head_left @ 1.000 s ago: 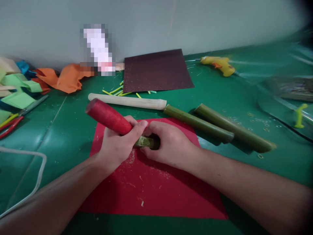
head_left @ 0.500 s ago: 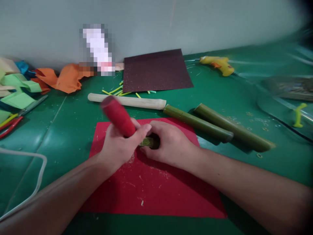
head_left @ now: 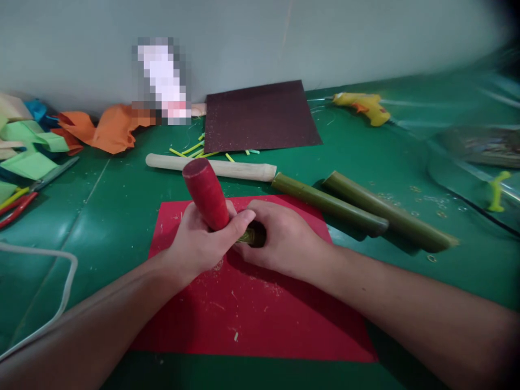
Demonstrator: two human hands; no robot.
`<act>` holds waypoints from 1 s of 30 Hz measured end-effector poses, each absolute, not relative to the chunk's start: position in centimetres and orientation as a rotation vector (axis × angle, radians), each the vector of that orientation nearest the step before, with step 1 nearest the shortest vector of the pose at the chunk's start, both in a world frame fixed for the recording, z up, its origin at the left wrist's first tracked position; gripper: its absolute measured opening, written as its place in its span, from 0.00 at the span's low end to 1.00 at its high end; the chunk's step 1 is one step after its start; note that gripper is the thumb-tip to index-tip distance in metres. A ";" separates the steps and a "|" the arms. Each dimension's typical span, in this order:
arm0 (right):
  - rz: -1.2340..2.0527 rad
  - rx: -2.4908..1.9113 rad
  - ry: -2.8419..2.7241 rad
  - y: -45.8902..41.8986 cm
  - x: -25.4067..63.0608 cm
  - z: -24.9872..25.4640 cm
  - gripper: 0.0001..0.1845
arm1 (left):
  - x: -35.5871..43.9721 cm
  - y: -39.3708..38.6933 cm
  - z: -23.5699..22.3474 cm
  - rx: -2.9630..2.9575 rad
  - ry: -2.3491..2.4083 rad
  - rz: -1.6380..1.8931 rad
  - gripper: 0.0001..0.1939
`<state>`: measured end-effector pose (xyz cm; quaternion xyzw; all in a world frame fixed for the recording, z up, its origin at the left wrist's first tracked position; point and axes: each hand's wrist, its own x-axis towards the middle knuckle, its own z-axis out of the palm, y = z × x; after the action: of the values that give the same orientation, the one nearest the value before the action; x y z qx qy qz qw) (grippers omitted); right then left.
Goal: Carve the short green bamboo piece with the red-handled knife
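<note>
My left hand [head_left: 201, 235] is closed round a tool with a thick red handle [head_left: 206, 192]; its working end is hidden behind the fingers and the bamboo. The handle leans up and to the left. My right hand [head_left: 286, 235] grips a short green bamboo piece [head_left: 254, 235], fingers wrapped round its far and near sides. My left thumb lies close to the bamboo piece, beside the right hand's fingers. Both hands are over a red sheet [head_left: 260, 319], which carries pale shavings and a small light chip [head_left: 236, 336].
Behind the hands lie a peeled pale stick [head_left: 211, 166] and two green bamboo lengths [head_left: 331, 203] [head_left: 390, 211]. Farther back are a dark brown sheet [head_left: 262, 116] and a yellow glue gun [head_left: 363, 107]. Red-handled scissors [head_left: 20, 208], orange paper [head_left: 116, 130] and a white cable [head_left: 71, 271] are at left.
The red handle has swung right and stands more upright. My left hand has shifted slightly right toward the bamboo piece; my right hand has hardly moved.
</note>
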<state>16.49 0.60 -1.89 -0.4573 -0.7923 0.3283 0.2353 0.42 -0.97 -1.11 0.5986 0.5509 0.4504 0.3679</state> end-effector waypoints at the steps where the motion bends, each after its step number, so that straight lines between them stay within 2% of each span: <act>1: 0.902 -1.254 -2.178 0.6 16.5 -1.9 0.08 | 0.4 -1.0 -1.2 1.546 1.416 1.149 0.17; 9: 0.949 -1.285 -2.202 0.6 16.4 -1.6 0.13 | 0.9 -0.8 -0.8 1.398 1.489 1.265 0.12; 18: 0.920 -1.260 -2.181 0.6 16.5 -1.8 0.07 | 0.6 -1.0 -1.1 1.487 1.488 1.167 0.16; 30: 0.898 -1.255 -2.191 0.6 16.4 -1.8 0.08 | 0.5 -1.1 -1.4 1.526 1.488 1.152 0.16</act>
<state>16.40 0.58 -1.83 -0.4559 -0.7959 0.3261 0.2290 0.48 -1.13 -1.40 0.5894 0.5750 0.4452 0.3517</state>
